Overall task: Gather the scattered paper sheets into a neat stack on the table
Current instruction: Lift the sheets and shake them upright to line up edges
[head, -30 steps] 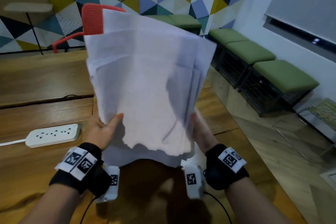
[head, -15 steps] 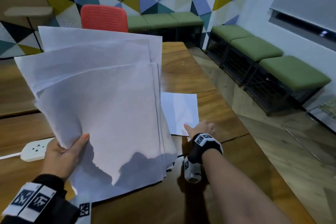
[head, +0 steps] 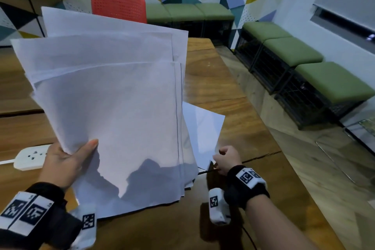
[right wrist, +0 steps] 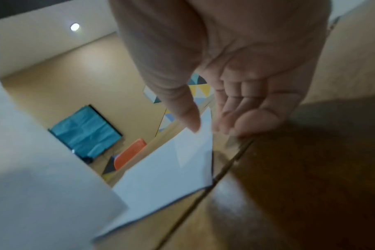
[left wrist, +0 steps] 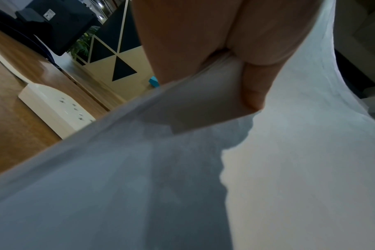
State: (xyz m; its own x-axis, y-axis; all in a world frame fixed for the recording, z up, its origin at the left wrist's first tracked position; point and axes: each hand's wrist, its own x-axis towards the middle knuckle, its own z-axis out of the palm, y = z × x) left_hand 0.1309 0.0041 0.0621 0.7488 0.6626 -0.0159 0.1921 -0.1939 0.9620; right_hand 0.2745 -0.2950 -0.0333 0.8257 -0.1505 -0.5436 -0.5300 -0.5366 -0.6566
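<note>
Head view: nearly gathered, one sheet left.
Left hand grips the uneven bundle; right hand pinches the last sheet off the table; squaring remains.

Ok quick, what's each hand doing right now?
Left hand: grips the fanned bundle of white paper sheets.
Right hand: pinches the corner of the single white paper sheet on the table.

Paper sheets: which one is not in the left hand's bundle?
The single sheet right of the bundle, its near corner at the right hand. The left hand holds the rest upright.
</note>
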